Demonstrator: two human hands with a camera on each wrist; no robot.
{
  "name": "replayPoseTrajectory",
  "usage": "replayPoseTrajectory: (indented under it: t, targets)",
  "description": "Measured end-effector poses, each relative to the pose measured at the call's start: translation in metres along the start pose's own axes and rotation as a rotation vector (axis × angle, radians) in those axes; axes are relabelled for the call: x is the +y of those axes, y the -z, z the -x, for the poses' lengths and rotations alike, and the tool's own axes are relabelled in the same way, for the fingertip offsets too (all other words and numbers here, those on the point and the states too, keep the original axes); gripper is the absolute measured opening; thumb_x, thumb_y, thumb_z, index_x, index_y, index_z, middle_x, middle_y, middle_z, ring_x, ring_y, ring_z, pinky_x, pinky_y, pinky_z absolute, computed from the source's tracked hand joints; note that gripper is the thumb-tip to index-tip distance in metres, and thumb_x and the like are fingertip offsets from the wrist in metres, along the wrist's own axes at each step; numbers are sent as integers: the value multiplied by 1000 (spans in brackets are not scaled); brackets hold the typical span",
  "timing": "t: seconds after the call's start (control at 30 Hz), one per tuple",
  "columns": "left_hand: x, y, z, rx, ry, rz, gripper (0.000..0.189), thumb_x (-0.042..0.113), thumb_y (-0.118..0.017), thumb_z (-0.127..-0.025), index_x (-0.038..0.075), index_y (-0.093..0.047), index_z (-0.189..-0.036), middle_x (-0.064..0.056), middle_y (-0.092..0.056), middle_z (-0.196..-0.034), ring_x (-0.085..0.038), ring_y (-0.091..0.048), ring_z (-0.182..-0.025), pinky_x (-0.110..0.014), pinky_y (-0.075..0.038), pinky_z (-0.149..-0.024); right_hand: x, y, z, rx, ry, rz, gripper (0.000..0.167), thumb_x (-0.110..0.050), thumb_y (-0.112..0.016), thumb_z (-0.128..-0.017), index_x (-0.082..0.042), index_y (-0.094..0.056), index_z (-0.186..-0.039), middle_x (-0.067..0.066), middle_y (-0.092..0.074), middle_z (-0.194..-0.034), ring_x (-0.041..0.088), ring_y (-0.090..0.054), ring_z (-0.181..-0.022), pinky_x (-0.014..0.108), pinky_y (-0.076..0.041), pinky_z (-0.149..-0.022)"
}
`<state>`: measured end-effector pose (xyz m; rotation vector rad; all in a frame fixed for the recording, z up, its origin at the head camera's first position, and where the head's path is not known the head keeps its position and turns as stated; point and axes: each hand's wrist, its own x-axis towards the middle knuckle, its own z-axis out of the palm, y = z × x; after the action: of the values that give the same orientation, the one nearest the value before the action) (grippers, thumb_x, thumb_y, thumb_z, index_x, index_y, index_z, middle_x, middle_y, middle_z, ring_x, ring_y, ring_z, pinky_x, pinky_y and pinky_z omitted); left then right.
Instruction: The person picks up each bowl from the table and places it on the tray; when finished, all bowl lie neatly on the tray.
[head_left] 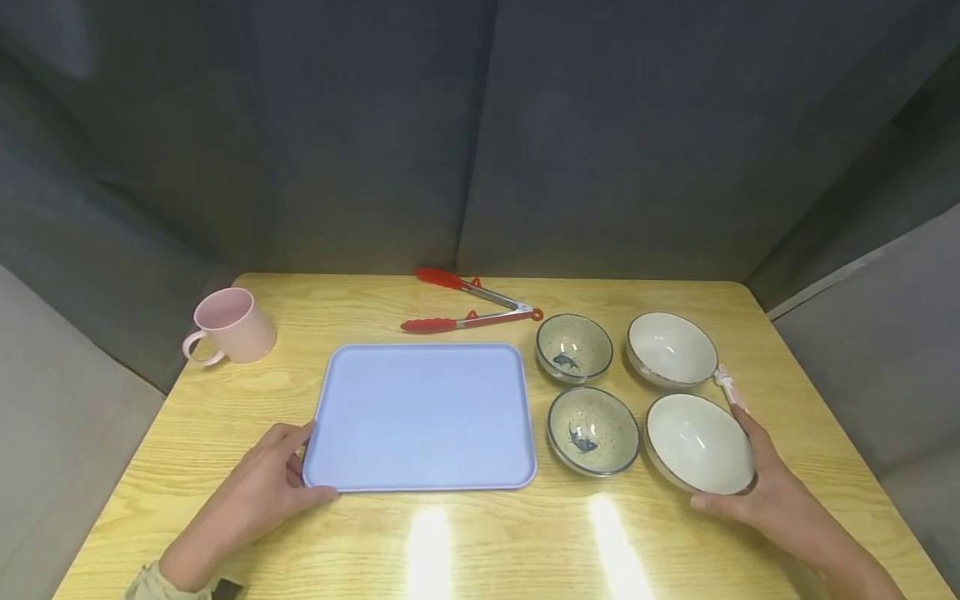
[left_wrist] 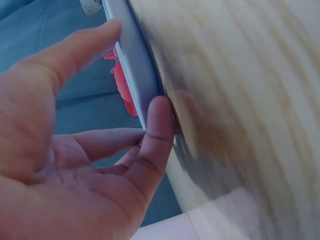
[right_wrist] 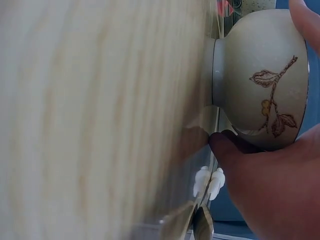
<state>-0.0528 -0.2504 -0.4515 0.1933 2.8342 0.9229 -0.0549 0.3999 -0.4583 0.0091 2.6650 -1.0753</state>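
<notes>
My left hand (head_left: pixel 262 479) holds the near-left corner of a light blue rectangular tray (head_left: pixel 423 417), thumb along the front edge and fingers at the left side. In the left wrist view, the thumb and a fingertip meet the tray's rim (left_wrist: pixel 134 60). On the right, my right hand (head_left: pixel 772 492) grips the near white bowl (head_left: pixel 699 442), thumb at its front and fingers around its right side. A brown leafy branch is painted on that bowl's outer wall (right_wrist: pixel 250 60). Just behind the fingers lies a slim pink-and-white object (head_left: pixel 726 382), partly hidden.
Another white bowl (head_left: pixel 671 346) stands behind the held one. Two speckled bowls with blue fish, one far (head_left: pixel 573 342) and one near (head_left: pixel 596 425), sit right of the tray. Spread red-tipped tongs (head_left: pixel 491 318) lie behind it. A pink mug (head_left: pixel 243 329) stands far left.
</notes>
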Motion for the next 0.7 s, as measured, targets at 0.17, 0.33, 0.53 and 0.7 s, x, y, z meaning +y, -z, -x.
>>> replayPoseTrajectory:
  t: [0.17, 0.33, 0.53, 0.7]
  targets:
    - [-1, -1, -1, 2, 4, -13, 106, 35, -103, -81, -15, -50, -158, -15, -65, -128, -8, -60, -87, -20, -53, -67, -4, 0, -1, 1, -18, 13, 139, -29, -92, -94, -7, 18, -177, 46, -21, -170, 64, -47, -143, 10, -45, -82]
    - [-2, -1, 1, 7, 12, -8, 106, 36, -103, -81, -15, -51, -158, -13, -65, -125, -7, -61, -87, -20, -55, -68, -7, -1, -3, 17, -33, 43, 137, -32, -94, -93, -3, 11, -177, 46, -26, -168, 65, -50, -141, 17, -50, -83]
    - [-2, -2, 2, 14, 13, -3, 101, 34, -101, -83, -14, -53, -158, -13, -65, -123, -10, -64, -90, -21, -56, -72, -7, 7, -4, 41, -36, 58, 136, -32, -94, -92, 0, 7, -177, 48, -30, -165, 65, -51, -138, 14, -48, -80]
    - [0, -3, 2, 27, 16, 5, 97, 31, -101, -84, -14, -54, -157, -12, -65, -119, -10, -65, -90, -21, -57, -73, -23, 22, -12, 77, 38, 39, 134, -25, -96, -89, -2, 1, -178, 45, -27, -167, 64, -50, -135, 10, -47, -78]
